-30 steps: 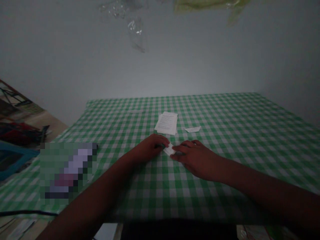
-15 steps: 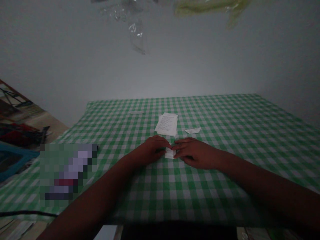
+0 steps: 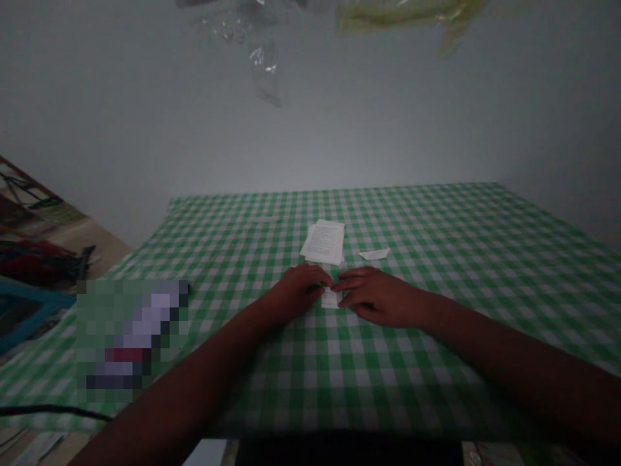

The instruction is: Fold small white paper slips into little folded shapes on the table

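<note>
A small white folded paper with printed lines lies on the checked cloth, partly covered by fingers of both hands. From the left, my left hand bends its fingers onto the paper's upper left edge. My right hand reaches in from the other side, its fingertips pinning the paper's right edge and top. The two hands' fingertips nearly meet above the paper. Just beyond them lies a small stack of printed sheets. Right of that stack is a folded paper piece with slanted ends.
A green-and-white checked tablecloth covers the table, which stands against a pale wall. At the left lies a pixelated, elongated object, with a black cable near the table edge. Clear plastic hangs on the wall.
My left fingers have shifted slightly, and a gap shows between them and the thumb. A little more of the small paper is visible. The right hand is almost unmoved.
</note>
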The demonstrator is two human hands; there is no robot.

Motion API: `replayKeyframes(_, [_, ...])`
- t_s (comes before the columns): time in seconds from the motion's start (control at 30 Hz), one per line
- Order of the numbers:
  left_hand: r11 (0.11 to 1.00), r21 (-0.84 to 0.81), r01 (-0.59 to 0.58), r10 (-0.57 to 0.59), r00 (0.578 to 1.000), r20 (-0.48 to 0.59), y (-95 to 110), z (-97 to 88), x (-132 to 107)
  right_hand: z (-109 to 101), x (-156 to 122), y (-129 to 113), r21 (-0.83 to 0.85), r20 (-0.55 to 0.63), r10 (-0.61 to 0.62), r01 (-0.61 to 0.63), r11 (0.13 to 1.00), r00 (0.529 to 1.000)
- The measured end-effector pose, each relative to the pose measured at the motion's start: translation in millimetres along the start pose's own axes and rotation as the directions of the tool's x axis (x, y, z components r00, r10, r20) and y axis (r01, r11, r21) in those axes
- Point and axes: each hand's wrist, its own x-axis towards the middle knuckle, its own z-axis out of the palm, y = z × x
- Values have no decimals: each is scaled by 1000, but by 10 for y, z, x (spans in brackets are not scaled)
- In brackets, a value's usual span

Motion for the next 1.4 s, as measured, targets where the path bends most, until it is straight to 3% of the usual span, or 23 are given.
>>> replayKeyframes(0.3, [979,136,153,-136,982,-129,50,190,76,-2,33,-19,-13,-11,-5,5,1000,1000])
replayKeyframes(0.5, [981,162,103,-90,993,-81,89,130,55,5,29,-9,-4,-12,-8,8,1000,1000])
replayKeyframes(0.73, [998,51,24,-25,1000,12,85,-35,-49,-1,27,-11,-20,7,-17,17,1000,1000])
replayKeyframes(0.9, [999,-11,38,-37,996,79,61,-123,-134,-13,15,-4,-39,9,-26,27,999,1000])
replayKeyframes(1.13, [996,92,11,-14,999,38,175,-32,-104,23,31,-91,19,-20,-22,22,1000,1000])
replayKeyframes(1.3, [990,141,24,-24,1000,-3,179,39,-69,62,47,-146,161,-84,78,-64,985,993])
replayKeyframes(1.4, [985,170,-3,0,1000,15,158,46,-66,81,51,-62,148,-171,146,-121,981,974])
